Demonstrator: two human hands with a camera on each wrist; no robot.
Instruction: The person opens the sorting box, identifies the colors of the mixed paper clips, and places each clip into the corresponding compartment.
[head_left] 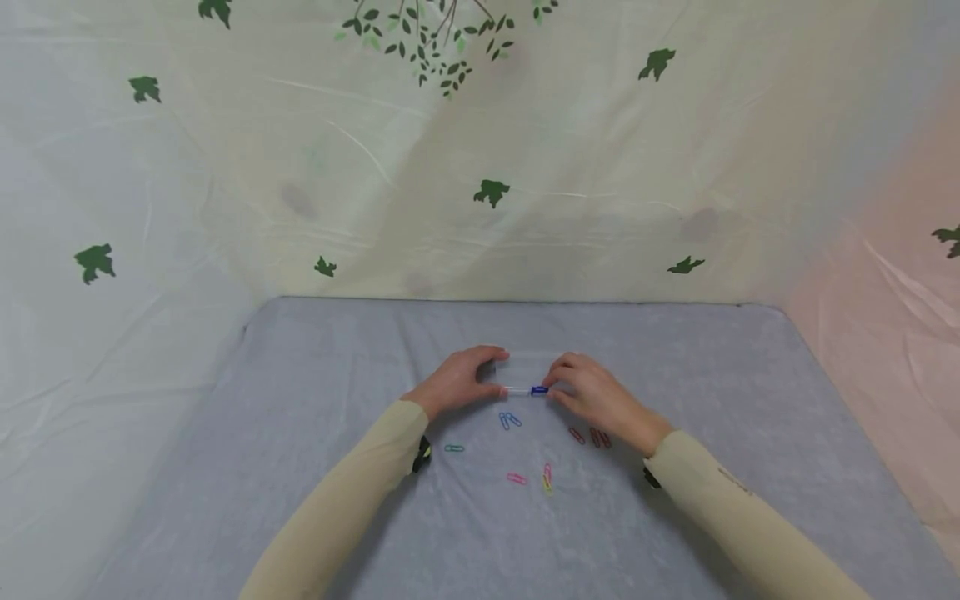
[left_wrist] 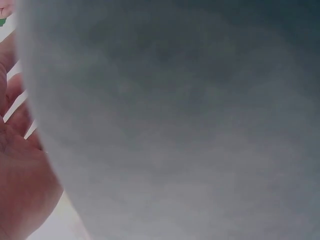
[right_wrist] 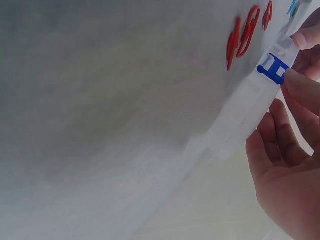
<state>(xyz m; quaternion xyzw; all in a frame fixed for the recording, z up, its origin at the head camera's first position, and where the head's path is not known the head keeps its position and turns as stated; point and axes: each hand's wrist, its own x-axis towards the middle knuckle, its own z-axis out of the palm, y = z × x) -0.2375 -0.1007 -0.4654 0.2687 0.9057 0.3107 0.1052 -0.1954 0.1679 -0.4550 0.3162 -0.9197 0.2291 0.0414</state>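
I see, in the head view, the left hand (head_left: 461,382) gripping one end of a clear box (head_left: 521,369), its thumb at the near edge and its fingers at the far one; the right hand (head_left: 592,396) grips the opposite end, with bent fingers and thumb close to the blue latch (head_left: 539,390); the box is thus between both hands, above or on the grey cloth (head_left: 337,533), I cannot tell which. The right wrist view gives me what the head view makes too small: the right thumb rests against the latch, which has a framed shape with gaps; the left wrist view offers me only part of the palm and fingers, beside a large blurred grey area (left_wrist: 175,125).

Around the hands, on the cloth, lie paper clips: two blue clips (head_left: 513,419) just before the box; three red clips (head_left: 595,437) near the right wrist; a green clip (head_left: 454,448) toward the left sleeve (head_left: 337,500); nearest to the camera, two pink clips (head_left: 517,478) and a yellow clip (head_left: 547,485); these last three I find in the head view alone, likewise the leafy branch (head_left: 435,37) printed on the pale sheet (head_left: 420,258) behind.
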